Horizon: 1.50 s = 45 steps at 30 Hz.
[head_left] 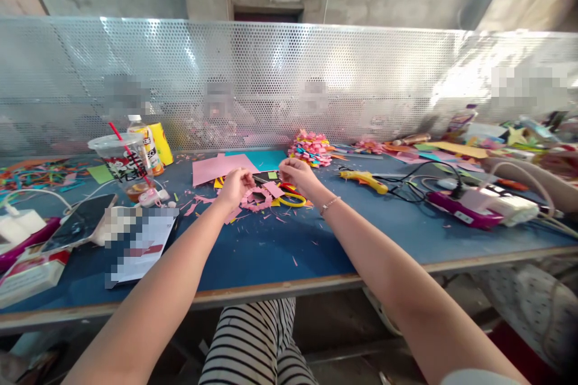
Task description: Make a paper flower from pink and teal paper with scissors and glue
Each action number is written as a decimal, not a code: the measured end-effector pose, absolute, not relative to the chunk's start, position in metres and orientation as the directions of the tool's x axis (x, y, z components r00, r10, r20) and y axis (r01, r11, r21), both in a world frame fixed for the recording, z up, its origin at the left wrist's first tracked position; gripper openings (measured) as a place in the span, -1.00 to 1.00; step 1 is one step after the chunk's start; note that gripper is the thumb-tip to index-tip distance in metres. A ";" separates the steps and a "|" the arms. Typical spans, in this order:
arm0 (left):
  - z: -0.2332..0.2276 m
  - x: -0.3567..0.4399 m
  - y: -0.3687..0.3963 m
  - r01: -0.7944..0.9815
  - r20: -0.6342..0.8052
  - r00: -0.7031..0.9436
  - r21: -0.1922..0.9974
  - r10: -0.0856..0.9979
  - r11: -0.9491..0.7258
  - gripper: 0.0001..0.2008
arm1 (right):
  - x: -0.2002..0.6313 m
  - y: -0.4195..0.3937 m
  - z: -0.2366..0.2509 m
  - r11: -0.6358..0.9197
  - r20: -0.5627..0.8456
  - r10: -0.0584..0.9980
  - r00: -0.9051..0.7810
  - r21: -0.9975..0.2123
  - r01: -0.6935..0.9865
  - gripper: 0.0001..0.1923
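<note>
My left hand [237,185] hovers over the scraps with its fingers curled in toward the thumb. My right hand [298,174], a bracelet on its wrist, is pinched a little to the right of it. Whatever either hand grips is too small to make out. Just below and between them lies a ring of folded pink paper pieces [255,198]. Yellow-handled scissors [292,200] rest beside it, near my right hand. Behind my hands are a pink paper sheet [217,169] and a blue sheet [266,160]. A pink, multicoloured folded-paper ball [309,148] stands further back.
A perforated metal screen [280,84] borders the back of the table. To the left are a plastic cup [118,162], a bottle [151,147] and phones [81,222]. A yellow glue gun [363,181] and a purple power strip [465,210] with cables lie right, near another person's arm [528,175].
</note>
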<state>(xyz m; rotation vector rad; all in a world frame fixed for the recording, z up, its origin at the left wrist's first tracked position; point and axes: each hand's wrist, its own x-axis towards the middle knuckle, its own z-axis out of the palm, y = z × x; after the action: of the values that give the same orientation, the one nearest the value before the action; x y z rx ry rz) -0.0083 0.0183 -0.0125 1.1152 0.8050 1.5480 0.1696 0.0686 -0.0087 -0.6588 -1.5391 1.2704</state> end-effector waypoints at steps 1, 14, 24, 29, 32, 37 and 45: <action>-0.012 -0.010 0.020 -0.377 0.235 -0.081 0.892 0.968 -0.249 -0.78 | 0.173 0.071 -0.007 0.300 0.343 0.882 -0.324 -0.938 -0.176 -0.76; -0.029 -0.039 0.037 0.419 0.439 -0.234 0.851 0.867 -0.317 -0.81 | 0.208 0.100 -0.014 0.368 0.367 0.930 -0.015 -0.930 0.011 -0.85; -0.046 -0.038 0.037 0.829 0.336 0.099 0.493 0.937 -0.265 -0.81 | 0.205 0.112 -0.027 0.405 0.381 0.914 -0.140 -0.849 0.340 -0.85; -0.039 -0.038 0.033 0.813 0.238 -0.001 0.565 0.971 -0.137 -0.78 | 0.202 0.124 -0.027 0.429 0.516 0.835 -0.189 -0.398 0.811 -0.84; -0.035 -0.037 0.031 0.806 0.205 -0.022 0.583 0.978 -0.104 -0.78 | 0.201 0.142 -0.021 0.419 0.467 0.808 -0.358 -0.028 0.908 -0.74; -0.033 -0.034 0.029 0.840 0.263 -0.072 0.535 0.962 -0.084 -0.80 | 0.193 0.169 -0.016 0.445 0.293 0.808 -0.512 0.267 0.855 -0.69; -0.029 -0.032 0.032 0.876 0.294 -0.120 0.481 0.948 -0.039 -0.81 | 0.180 0.180 -0.006 0.420 0.323 0.791 -0.519 0.328 0.846 -0.73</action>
<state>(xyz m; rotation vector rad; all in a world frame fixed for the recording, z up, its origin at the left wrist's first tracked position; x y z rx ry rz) -0.0325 0.0316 -0.0287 1.9962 2.0865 0.8714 0.1799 0.1802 -0.0059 -1.4747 -2.5456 -0.6954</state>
